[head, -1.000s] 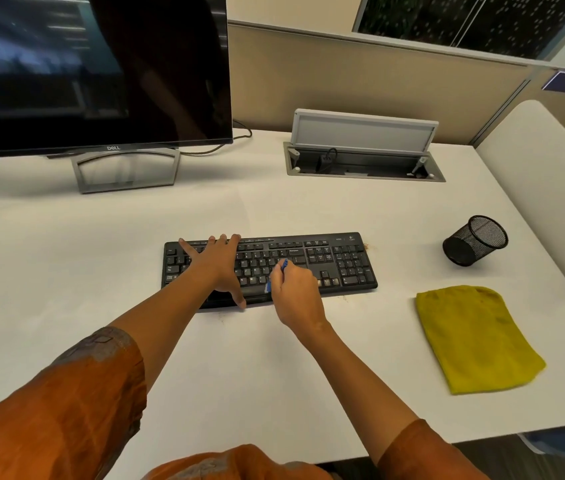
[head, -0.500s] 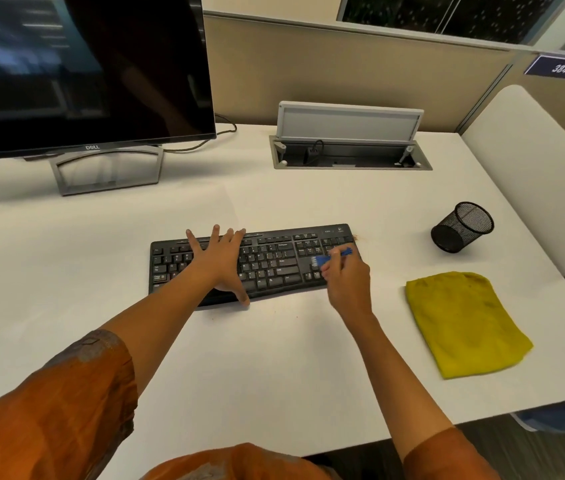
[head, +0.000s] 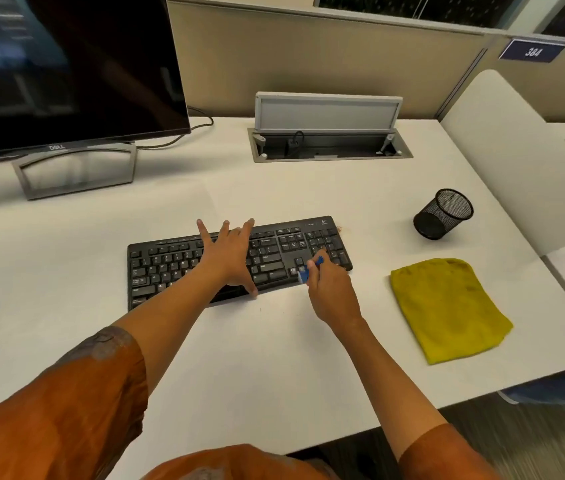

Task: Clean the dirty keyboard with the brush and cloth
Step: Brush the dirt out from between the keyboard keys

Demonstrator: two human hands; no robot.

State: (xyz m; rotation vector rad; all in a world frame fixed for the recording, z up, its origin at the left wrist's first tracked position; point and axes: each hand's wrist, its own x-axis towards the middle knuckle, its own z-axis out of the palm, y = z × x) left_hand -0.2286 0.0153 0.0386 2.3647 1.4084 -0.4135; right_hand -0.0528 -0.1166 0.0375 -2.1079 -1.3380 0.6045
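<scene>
1. I take the flat black plastic keyboard (head: 239,261) as my landmark — it lies on the white surface (head: 274,358), its long edge running across in front of me.
2. My left hand (head: 227,259) lies flat on the middle of the keyboard, fingers spread straight toward its far edge, thumb at its near edge; I judge it is there to pin the board, so I would keep the pressure even and not let the board skid.
3. My right hand (head: 331,289) is at the keyboard's right end, its grip pinched round the small blue-handled brush (head: 309,270); the brush head sits over the keys near the arrow cluster, though whether the bristles touch the keys I cannot tell.
4. To brush well, I would sweep along the key rows toward the keyboard's right edge in short strokes, tilting the bristles into the gaps, so crumbs leave the board rather than drop back in.
5. Brownish specks show on the surface just off the keyboard's far right corner — the sweeping should gather debris there.
6. The folded yellow-green cloth (head: 447,306) lies right of the keyboard, apart from it and untouched; wiping comes after.
</scene>
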